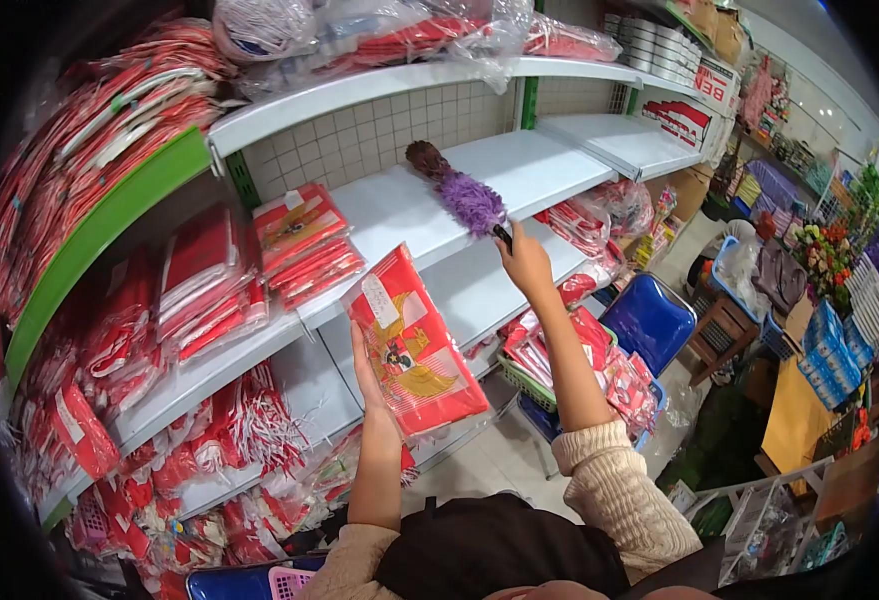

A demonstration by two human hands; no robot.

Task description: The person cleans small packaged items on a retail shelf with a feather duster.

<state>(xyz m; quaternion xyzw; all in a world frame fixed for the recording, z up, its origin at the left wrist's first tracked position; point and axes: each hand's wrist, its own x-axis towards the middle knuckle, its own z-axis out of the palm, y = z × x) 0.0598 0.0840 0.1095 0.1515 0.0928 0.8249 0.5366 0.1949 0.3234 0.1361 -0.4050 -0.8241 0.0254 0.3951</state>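
Observation:
My left hand holds up a flat plastic packet of red cloth, printed with a golden bird emblem and bearing a white label. My fingers are behind the packet and partly hidden. With my right hand I grip the black handle of a feather duster. Its purple and brown feathers lie over the white middle shelf. Left of the duster, a stack of similar red packets sits on the same shelf.
More red packets fill the shelf's left part. Bundled packs are piled above. On the right are a blue chair, a green basket of packets, and a cardboard box. Lower shelves hold red and white goods.

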